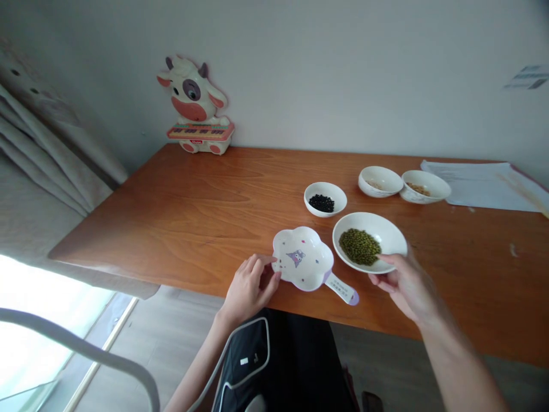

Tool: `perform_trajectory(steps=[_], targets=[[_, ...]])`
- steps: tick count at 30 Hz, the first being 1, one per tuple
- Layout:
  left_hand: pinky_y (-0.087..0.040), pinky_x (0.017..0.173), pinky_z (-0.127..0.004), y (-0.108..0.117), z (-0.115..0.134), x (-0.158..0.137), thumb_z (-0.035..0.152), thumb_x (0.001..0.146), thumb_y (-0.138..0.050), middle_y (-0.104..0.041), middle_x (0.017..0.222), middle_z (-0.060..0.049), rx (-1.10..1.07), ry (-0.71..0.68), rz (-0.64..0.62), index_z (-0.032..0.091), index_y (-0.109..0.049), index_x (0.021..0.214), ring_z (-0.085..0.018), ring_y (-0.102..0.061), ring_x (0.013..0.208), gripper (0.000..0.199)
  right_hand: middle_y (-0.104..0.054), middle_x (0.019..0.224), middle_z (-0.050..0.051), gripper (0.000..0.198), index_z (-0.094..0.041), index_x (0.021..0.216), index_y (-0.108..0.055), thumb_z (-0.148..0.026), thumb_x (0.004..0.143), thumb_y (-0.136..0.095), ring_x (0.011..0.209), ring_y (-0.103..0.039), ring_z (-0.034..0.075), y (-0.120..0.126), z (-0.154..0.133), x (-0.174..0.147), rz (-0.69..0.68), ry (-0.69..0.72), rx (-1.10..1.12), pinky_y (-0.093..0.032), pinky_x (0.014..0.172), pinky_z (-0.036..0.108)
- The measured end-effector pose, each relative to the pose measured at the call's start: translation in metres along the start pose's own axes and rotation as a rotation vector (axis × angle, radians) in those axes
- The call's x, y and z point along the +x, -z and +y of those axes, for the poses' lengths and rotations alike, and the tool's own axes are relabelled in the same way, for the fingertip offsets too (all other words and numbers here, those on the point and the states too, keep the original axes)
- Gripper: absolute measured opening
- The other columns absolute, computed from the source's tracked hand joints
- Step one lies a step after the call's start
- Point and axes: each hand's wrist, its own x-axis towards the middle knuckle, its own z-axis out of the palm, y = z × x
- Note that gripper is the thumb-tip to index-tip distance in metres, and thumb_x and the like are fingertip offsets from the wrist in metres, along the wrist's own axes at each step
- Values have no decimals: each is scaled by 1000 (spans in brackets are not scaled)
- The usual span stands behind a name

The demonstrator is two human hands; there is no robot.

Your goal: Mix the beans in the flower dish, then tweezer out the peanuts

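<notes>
My left hand (253, 284) pinches the left rim of a flower-shaped white dish (315, 252), which has a short purple-tipped handle (342, 288) and a cartoon print inside. No food shows in that dish. On its right, my right hand (401, 283) grips the near right rim of a white bowl (386, 232), thumb inside and fingers underneath. Green mung beans (359, 247) are heaped at the bowl's left side, and the bowl looks tilted that way. Just behind the dish stands a small white bowl (335, 192) of black beans (321, 203).
Two more white bowls, one with pale contents (375, 171) and one with yellowish contents (437, 184), stand behind on the wooden table (214, 217). White paper (476, 182) lies at the back right. A cow toy piano (197, 109) is at the back left. A grey cable (107, 359) curves at lower left.
</notes>
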Motion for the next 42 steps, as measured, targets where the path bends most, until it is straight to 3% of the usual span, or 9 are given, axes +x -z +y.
perform_trajectory(steps=[7, 9, 12, 16, 19, 22, 32, 36, 42], targets=[[-58, 82, -38, 0, 0, 2, 34, 107, -57, -69, 99, -6, -1, -12, 20, 21, -60, 123, -22, -70, 88, 21, -68, 93, -1, 77, -30, 145, -45, -35, 73, -69, 47, -58, 13, -26, 3, -9, -11, 99, -170, -36, 34, 22], [-58, 82, -38, 0, 0, 2, 34, 106, -57, -70, 99, -6, 1, -12, 21, 22, -60, 123, -22, -70, 89, 21, -70, 97, 2, 82, -29, 153, -39, -32, 76, -66, 48, -60, 14, -30, 4, -8, -15, 126, -237, -38, 34, 23], [-58, 83, -38, 0, 0, 2, 34, 106, -58, -70, 99, -6, 7, -10, 23, 22, -60, 124, -23, -71, 90, 21, -72, 121, 12, 82, -28, 158, -37, -26, 79, -62, 63, -69, 19, -33, 4, -5, -33, 231, -342, -49, 39, 28], [-58, 82, -38, 0, 0, 1, 34, 106, -58, -72, 100, -7, 6, -17, 26, 21, -61, 123, -23, -72, 91, 21, -67, 140, 16, 75, -25, 158, -44, -19, 84, -56, 105, -75, 34, -37, 0, -3, -10, 506, -566, -68, 70, 43], [-59, 82, -38, 0, 1, 2, 33, 106, -58, -72, 101, -7, -1, -20, 21, 21, -61, 122, -24, -72, 93, 21, -67, 143, 15, 71, -24, 159, -45, -17, 89, -52, 122, -71, 37, -40, -1, -3, -18, 659, -706, -65, 96, 54], [-59, 83, -39, 1, 2, 2, 33, 106, -58, -73, 102, -8, -6, -9, 16, 21, -61, 123, -24, -73, 94, 21, -62, 151, 16, 68, -23, 160, -42, -18, 93, -50, 130, -67, 37, -43, 2, -3, -38, 737, -802, -59, 108, 59], [-60, 87, -41, 2, 4, 3, 35, 106, -58, -73, 102, -8, -8, -15, 24, 20, -60, 121, -25, -73, 96, 21, -60, 146, 16, 75, -27, 163, -33, -15, 92, -52, 129, -66, 33, -56, 14, -2, -71, 972, -975, -65, 96, 49], [-60, 88, -41, 3, 5, 3, 34, 106, -58, -73, 102, -8, -16, -17, 30, 21, -61, 123, -25, -73, 96, 21, -61, 140, 15, 81, -29, 164, -27, -12, 90, -55, 128, -65, 34, -56, 17, 2, -91, 1126, -991, -63, 101, 53], [-60, 87, -41, 3, 5, 3, 35, 106, -58, -73, 103, -8, -11, -7, 30, 21, -61, 124, -24, -73, 95, 23, -62, 132, 16, 62, -30, 139, -46, -19, 83, -68, 126, -64, 38, -42, 30, 13, -97, 1166, -1027, -58, 103, 65]])
